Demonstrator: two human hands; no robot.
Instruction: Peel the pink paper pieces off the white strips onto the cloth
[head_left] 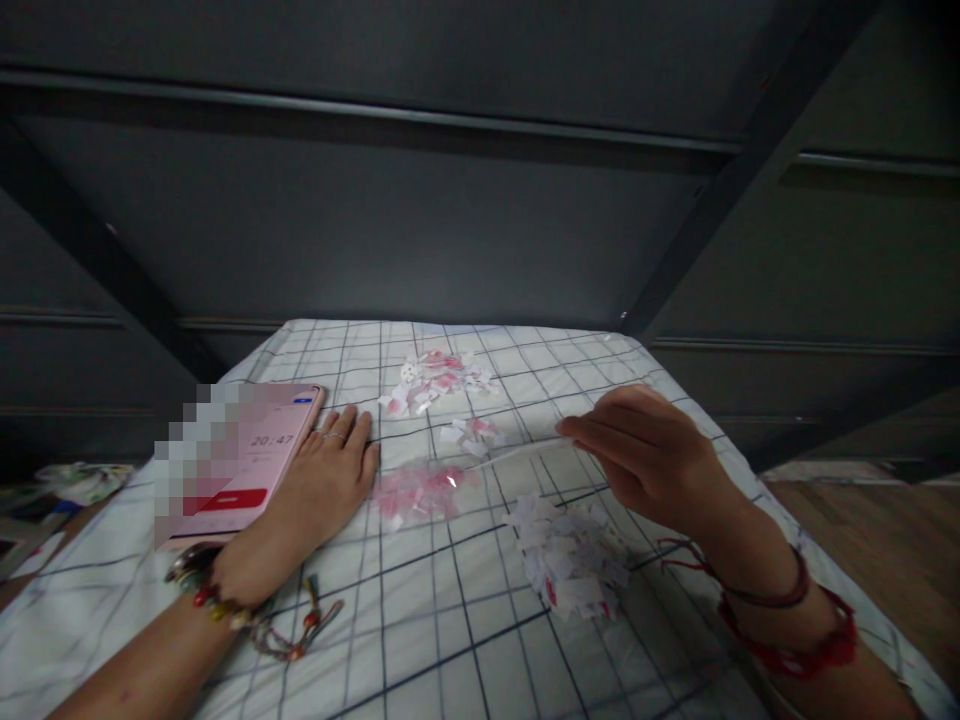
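Note:
My left hand [330, 478] lies flat on the checked cloth with its fingers stretched out, beside a pink phone [300, 440]. My right hand [652, 455] is raised over the cloth, fingers pinched on a thin pale stick [525, 452]; whether it is one rod or tweezers I cannot tell. The stick's far end reaches the edge of a pile of pink translucent scraps [420, 492]. Just beyond lies a small cluster of white and pink scraps [474, 434]. A heap of mostly white paper scraps [570, 560] lies below my right hand.
Farther back is a mixed pile of white and pink scraps [439, 380]. The white checked cloth [420, 630] covers the table up to a dark panelled wall [420, 220]. Wooden floor [877, 540] shows at the right.

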